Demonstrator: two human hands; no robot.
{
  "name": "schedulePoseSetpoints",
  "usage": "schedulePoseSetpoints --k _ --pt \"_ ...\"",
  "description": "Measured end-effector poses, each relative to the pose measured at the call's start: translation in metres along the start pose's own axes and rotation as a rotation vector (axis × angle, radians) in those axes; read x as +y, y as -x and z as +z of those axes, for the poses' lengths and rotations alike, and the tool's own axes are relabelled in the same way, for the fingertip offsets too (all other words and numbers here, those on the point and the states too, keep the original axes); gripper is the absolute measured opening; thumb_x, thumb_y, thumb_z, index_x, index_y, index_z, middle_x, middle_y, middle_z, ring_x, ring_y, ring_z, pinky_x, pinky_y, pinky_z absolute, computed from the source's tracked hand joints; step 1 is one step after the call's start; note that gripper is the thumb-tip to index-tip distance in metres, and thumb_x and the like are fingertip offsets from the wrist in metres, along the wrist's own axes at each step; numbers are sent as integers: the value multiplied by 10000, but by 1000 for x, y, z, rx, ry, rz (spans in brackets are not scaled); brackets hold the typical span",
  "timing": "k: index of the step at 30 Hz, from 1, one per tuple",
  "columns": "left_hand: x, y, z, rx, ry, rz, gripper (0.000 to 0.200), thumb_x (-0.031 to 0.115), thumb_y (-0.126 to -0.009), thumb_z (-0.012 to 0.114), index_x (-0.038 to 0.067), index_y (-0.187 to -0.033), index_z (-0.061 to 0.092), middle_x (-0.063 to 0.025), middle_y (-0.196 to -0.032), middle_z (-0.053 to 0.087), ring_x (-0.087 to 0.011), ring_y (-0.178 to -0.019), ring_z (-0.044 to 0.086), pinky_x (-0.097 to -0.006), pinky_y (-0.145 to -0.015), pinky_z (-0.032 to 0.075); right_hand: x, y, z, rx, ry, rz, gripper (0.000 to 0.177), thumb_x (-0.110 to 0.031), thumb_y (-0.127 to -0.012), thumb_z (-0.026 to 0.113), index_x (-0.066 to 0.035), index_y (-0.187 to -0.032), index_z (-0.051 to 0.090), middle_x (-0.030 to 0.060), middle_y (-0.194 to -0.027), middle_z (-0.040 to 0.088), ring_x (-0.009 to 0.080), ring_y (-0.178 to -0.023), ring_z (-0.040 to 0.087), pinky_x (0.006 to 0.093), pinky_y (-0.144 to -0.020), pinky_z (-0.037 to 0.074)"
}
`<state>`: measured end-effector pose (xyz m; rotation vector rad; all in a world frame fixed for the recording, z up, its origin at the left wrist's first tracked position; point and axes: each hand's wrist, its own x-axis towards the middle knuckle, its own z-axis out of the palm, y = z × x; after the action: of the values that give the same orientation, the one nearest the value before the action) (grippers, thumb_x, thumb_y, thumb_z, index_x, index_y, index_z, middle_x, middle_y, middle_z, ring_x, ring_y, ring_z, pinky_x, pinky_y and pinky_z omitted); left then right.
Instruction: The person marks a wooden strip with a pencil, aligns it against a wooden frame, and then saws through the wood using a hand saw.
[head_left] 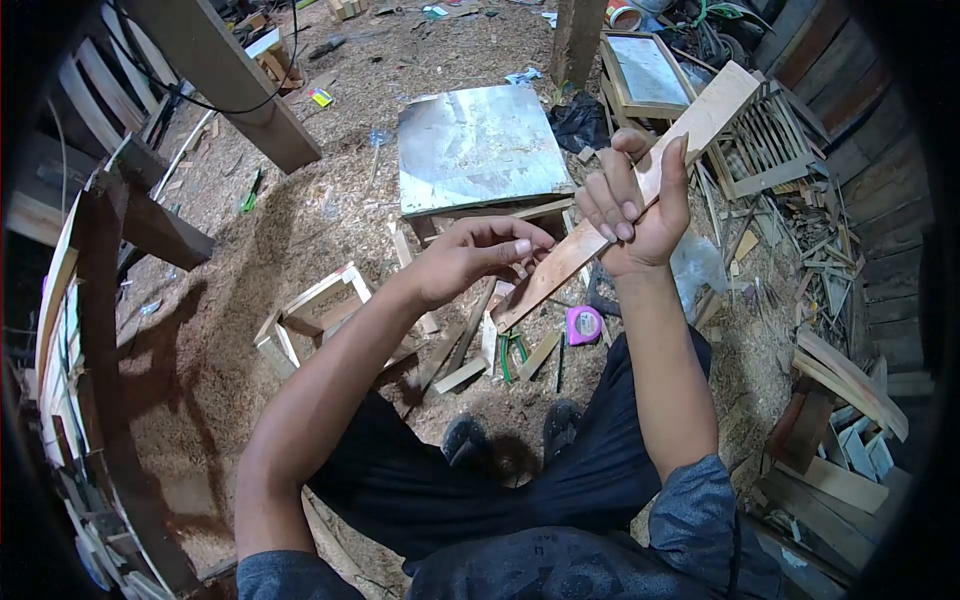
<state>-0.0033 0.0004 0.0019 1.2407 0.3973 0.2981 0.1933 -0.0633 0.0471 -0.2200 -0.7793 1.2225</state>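
Observation:
A flat, light wooden board (560,268) slants from lower left to upper right in front of me. My right hand (645,215) is wrapped round its middle, the thumb on one side and the fingers over the other. Beside the board's lower end is my left hand (475,262), its fingers curled in near the thumb. Whatever it may pinch is too small or hidden to make out. Below the board, a pink tape measure (583,325) and green-handled pliers (513,357) lie on the ground near my feet, among short wood pieces.
A low table with a worn pale top (485,145) stands ahead. A small wooden frame (320,310) sits to the left on sawdust. Posts (250,90) rise at the left; wood scraps (835,240) and a slatted piece (765,150) lie at the right.

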Motion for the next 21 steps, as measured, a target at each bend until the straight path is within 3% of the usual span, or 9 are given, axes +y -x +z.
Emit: schedulePoseSetpoints --k 4,6,9,15,21 --pt "-13 -6 -5 77 -49 -46 316 241 -991 589 13 -1207 617 -22 -974 652 -104 -881 602 -262 -809 493 0 0 0 1 -18 0 565 -525 -1023 403 -6 -1038 625 -55 -502 330 51 -364 277 214 -385 261" --pt "-18 -9 -2 226 -127 109 339 292 -1014 552 2 -1170 630 -33 -939 656 -98 -853 607 -247 -769 498 0 1 0 -2 -23 6 574 -532 -1023 394 -6 -1040 624 -54 -503 331 51 -365 277 213 -385 261" --pt "-15 -9 4 326 -142 98 379 330 -1037 503 -7 -1122 654 -38 -908 650 -97 -840 609 -252 -760 505 -1 1 0 4 -32 10 590 -544 -1022 380 -6 -1043 623 -51 -505 334 51 -365 277 211 -384 261" --pt "-5 -3 -2 185 -118 -50 589 480 -1052 371 -21 -1073 680 -37 -897 628 -120 -833 607 -283 -780 510 0 0 1 18 -13 15 600 -551 -1020 376 -3 -1040 620 -50 -508 335 51 -365 281 210 -379 259" --pt "-8 -4 3 76 -82 59 626 520 -1042 361 -9 -1092 692 -36 -873 625 -121 -787 594 -278 -724 509 1 0 2 35 -4 20 593 -548 -1021 377 -7 -1028 619 -51 -508 331 50 -366 281 207 -377 259"
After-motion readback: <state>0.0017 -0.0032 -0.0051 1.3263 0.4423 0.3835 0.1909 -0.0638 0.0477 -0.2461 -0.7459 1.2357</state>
